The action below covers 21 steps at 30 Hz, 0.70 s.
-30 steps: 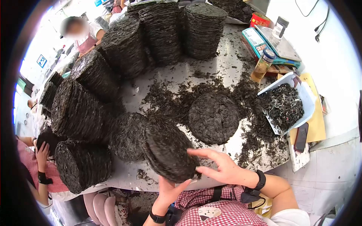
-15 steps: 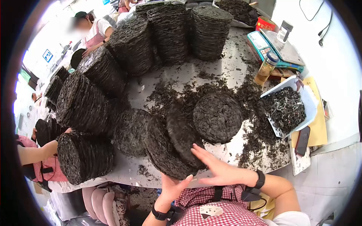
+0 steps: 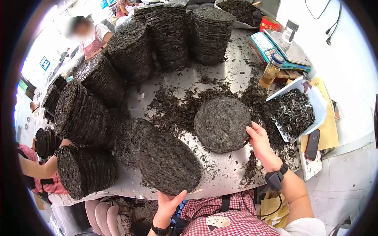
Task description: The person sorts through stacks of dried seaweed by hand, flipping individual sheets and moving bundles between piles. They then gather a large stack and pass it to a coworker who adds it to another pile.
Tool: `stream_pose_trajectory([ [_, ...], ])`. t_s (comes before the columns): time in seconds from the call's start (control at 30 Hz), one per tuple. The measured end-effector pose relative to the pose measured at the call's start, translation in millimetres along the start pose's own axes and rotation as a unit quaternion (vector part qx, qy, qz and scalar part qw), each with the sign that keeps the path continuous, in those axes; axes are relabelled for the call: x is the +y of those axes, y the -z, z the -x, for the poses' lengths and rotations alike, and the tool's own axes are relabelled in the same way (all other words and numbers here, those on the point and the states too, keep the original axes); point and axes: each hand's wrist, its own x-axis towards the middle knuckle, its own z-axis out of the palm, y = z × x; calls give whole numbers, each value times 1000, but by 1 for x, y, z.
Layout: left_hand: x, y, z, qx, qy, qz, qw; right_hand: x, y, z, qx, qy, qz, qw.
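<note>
A dark round cake of dried seaweed (image 3: 169, 163) tilts with its face toward me, its near edge gripped by my left hand (image 3: 167, 204), thumb in front and fingers behind. It partly covers another seaweed disc (image 3: 132, 137) to the left. My right hand (image 3: 260, 143) pinches the right rim of a second seaweed cake (image 3: 222, 124), which lies over the middle of the metal table (image 3: 157, 80). Loose seaweed shreds (image 3: 181, 104) are scattered behind and around that cake.
Tall seaweed stacks (image 3: 169, 37) curve along the left and back. At right are a plastic bin of scraps (image 3: 293, 110), a phone (image 3: 312, 144), a bottle (image 3: 272, 70) and a scale (image 3: 289, 49). A person (image 3: 92, 39) stands behind; another's arm (image 3: 39, 167) reaches in at left.
My right hand has moved right, from beside the left cake to the rim of the middle one. A cake that leaned against the left one now lies in the middle. The left cake has turned face-up.
</note>
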Motion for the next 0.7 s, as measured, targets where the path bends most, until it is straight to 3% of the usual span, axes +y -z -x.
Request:
stream_pose_trajectory([
  [0.07, -6, -5, -4, -3, -3, 8, 1000, -6, -12, 14, -1, 2, -13, 1000],
  [0.13, -14, -8, -9, 21, -5, 41, 999, -10, -34, 36, 21, 118, 127, 985],
  [0.2, -18, -12, -12, 51, 15, 77, 996, -36, -63, 67, -106, 132, 278, 945],
  [0.27, -17, -22, -12, 79, 14, 96, 992, -29, -85, 63, -253, 303, 351, 849],
  [0.3, -17, -24, -15, 61, -6, 81, 995, -21, -95, 64, -271, 312, 379, 828],
  [0.4, -11, -29, -22, 48, 12, 54, 997, -5, -111, 68, -347, 231, 377, 827],
  [0.5, -13, -27, -21, 66, 21, 57, 996, -3, -122, 68, -328, 274, 436, 792],
  [0.7, -27, -1, -10, -3, -11, 3, 1000, -15, -121, 64, -440, 153, 330, 821],
])
